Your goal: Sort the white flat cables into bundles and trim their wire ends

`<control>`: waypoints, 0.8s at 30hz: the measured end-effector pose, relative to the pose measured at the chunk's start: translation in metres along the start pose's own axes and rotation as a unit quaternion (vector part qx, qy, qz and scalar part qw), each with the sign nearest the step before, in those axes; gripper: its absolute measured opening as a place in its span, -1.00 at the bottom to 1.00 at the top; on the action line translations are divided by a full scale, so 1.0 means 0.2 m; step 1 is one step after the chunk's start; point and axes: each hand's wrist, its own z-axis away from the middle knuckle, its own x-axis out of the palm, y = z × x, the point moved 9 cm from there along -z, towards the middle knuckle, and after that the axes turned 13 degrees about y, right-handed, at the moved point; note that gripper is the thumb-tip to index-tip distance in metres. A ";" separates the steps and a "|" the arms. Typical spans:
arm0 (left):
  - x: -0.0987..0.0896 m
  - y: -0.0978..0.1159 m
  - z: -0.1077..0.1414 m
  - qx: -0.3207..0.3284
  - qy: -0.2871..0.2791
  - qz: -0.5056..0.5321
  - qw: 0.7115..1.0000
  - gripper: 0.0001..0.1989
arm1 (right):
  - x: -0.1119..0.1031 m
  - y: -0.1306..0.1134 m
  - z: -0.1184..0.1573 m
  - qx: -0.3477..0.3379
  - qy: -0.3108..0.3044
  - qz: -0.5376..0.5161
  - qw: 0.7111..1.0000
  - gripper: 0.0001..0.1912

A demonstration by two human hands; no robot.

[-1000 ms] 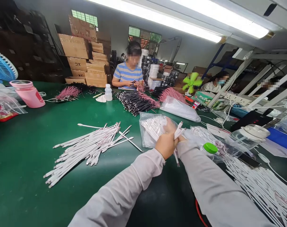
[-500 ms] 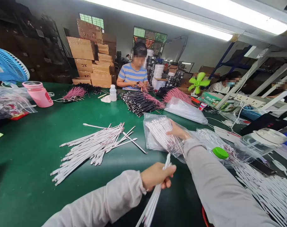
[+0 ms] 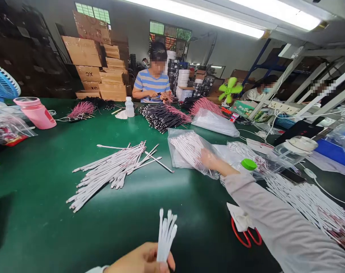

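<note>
A green-topped table (image 3: pixel 47 167) is shown beneath a sloping light tube (image 3: pixel 206 17). At the left, a blue fan (image 3: pixel 3 81), cropped by the frame, is placed beyond clear bags (image 3: pixel 10 125) and a pink cup (image 3: pixel 35 113). Cardboard boxes (image 3: pixel 84 53) are stacked in the room past the table's far side. Nearer, a loose pile of white cables (image 3: pixel 109 170) is spread across the left of the surface. In the near foreground, the fingers of the left hand (image 3: pixel 140 259) are clamped on a bundle of white cables (image 3: pixel 167 235). Opposite, a co-worker (image 3: pixel 152 83) in a striped top is seen behind a mound of black cables (image 3: pixel 158 117). Right of centre, a plastic bag (image 3: pixel 178 161) containing white cables is laid flat; the right hand (image 3: pixel 210 159) is placed at its right end, the fingers too blurred for their closure to be told. Farther off, a green fan (image 3: pixel 230 90) is seen. Red handles (image 3: pixel 248 245) are set beside the right sleeve (image 3: pixel 263 204). Rightmost, a lidded jar (image 3: pixel 289 151) is placed beyond a heap of white cables (image 3: pixel 306 201).
</note>
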 end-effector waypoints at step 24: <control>-0.04 0.41 -0.27 0.183 0.127 0.026 0.974 -0.53 | 0.22 -0.52 0.81 0.145 -0.172 -0.555 0.801 -0.66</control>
